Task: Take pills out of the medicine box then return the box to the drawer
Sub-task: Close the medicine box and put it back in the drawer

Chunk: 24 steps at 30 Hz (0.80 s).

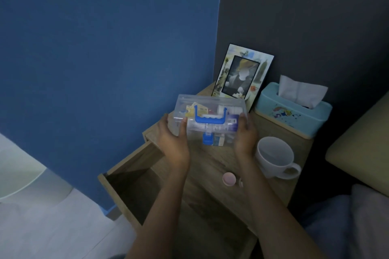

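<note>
A clear plastic medicine box (210, 119) with a blue handle and blue front latch is held just above the wooden nightstand (212, 160), lid closed, packets visible inside. My left hand (173, 135) grips its left end and my right hand (245, 134) grips its right end. The drawer (134, 187) stands pulled open at the lower left, its inside dark. A small pink round pill container (228, 178) lies on the nightstand top between my forearms, with a small pale item beside it partly hidden by my right arm.
A white mug (275, 159) stands right of my right hand. A light blue tissue box (294, 114) and a photo frame (242, 75) stand at the back. A blue wall is on the left, bedding and a cushion on the right.
</note>
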Tool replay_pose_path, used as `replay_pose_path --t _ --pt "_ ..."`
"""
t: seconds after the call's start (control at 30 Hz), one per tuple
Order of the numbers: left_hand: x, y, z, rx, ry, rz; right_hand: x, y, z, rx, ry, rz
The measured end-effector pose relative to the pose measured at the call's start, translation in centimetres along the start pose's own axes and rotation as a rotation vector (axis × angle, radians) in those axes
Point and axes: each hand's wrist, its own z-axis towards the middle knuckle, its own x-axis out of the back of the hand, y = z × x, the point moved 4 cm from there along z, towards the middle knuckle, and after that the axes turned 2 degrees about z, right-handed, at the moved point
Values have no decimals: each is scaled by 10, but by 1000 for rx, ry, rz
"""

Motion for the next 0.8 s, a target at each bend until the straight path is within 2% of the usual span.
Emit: replay_pose_path --t 0.07,0.1,0.23,0.3,0.6,0.8 --pt "-1 0 -19 -102 34 13 1 1 1 -4 0 -13" --pt "-5 -4 -26 -91 -7 2 1 2 1 -7 -1 -19" --pt "-33 -27 -37 166 -436 120 0 2 0 -5 4 -32" --pt "-40 -28 -40 171 -542 137 0 1 0 -2 11 -40" --pt "-41 -21 -37 202 -489 -80 1 4 2 0 -1 -53" --pt "-44 -19 -31 183 -429 -47 1 2 1 34 -7 -77"
